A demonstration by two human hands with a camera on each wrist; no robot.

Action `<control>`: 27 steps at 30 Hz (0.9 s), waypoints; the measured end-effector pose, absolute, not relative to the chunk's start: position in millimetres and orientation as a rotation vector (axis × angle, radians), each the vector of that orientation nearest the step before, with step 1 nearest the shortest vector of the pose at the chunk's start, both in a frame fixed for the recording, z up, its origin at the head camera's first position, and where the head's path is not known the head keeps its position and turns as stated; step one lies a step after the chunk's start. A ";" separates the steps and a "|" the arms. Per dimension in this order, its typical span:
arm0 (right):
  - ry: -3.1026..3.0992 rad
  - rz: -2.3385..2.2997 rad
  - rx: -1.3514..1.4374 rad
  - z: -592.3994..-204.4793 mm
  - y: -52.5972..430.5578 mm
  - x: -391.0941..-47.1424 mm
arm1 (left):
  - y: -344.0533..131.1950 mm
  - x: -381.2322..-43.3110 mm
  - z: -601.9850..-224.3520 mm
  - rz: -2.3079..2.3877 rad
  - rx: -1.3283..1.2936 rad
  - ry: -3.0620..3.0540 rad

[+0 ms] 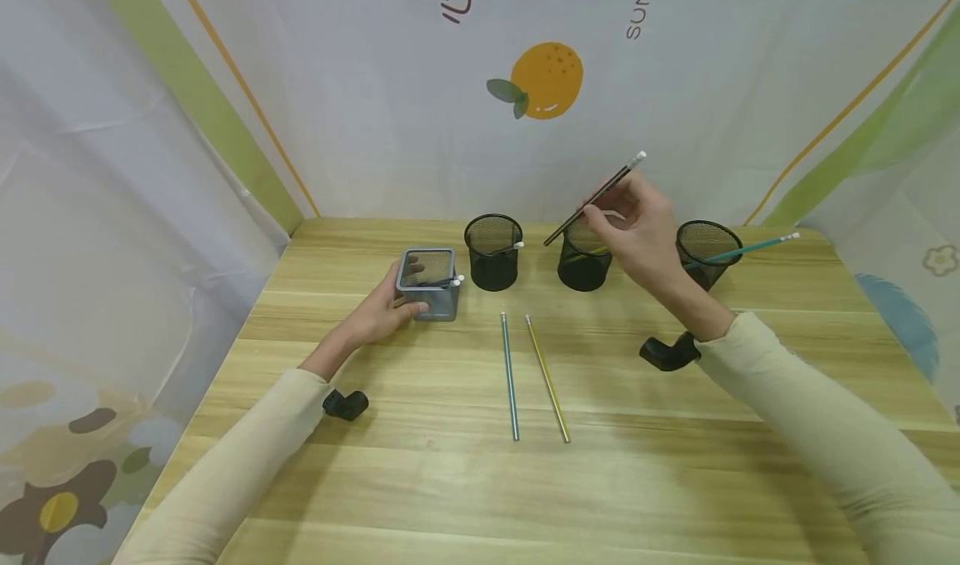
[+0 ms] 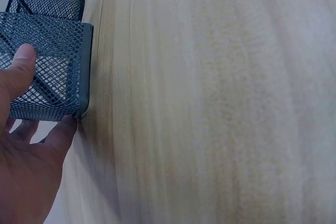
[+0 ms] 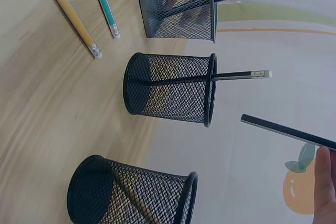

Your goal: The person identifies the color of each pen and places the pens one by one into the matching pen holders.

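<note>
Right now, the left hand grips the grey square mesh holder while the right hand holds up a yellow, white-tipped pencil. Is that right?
The colour is wrong: the raised white-tipped pencil in the right hand is black, not yellow, as the head view shows. The left hand does grip the grey square mesh holder.

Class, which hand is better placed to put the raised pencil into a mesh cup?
Probably the right hand: it pinches the black pencil near the mesh cups; the left hand grips the square mesh holder.

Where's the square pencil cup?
In the head view, the square cup is the leftmost of four cups, held by the left hand, beside a round black cup.
</note>
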State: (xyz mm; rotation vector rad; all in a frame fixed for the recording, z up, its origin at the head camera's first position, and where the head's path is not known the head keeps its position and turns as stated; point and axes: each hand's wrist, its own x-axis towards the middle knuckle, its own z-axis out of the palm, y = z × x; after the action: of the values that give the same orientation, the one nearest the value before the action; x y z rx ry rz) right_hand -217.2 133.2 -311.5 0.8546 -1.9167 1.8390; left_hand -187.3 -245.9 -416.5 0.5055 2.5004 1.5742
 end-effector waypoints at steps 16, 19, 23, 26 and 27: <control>-1.874 1.803 0.871 -311.7 114.5 -224.4 | -245.5 -187.2 -417.2 1.601 0.517 2.468; -1.895 1.795 0.866 -311.8 110.0 -222.9 | -245.1 -187.4 -417.3 1.621 0.517 2.445; -1.925 1.754 0.875 -307.3 102.4 -215.7 | -245.0 -186.8 -416.9 1.624 0.524 2.440; -1.956 1.723 0.886 -304.0 96.7 -208.9 | -244.8 -185.7 -416.3 1.625 0.529 2.441; -1.968 1.716 0.887 -303.8 95.0 -207.4 | -244.8 -185.4 -416.1 1.625 0.529 2.440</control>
State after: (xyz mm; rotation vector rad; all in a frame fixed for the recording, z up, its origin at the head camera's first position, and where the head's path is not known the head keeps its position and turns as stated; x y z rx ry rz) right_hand -207.4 95.0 -303.8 0.8873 -1.9678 1.7158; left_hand -185.4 -244.8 -416.1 0.5292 2.4403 1.6253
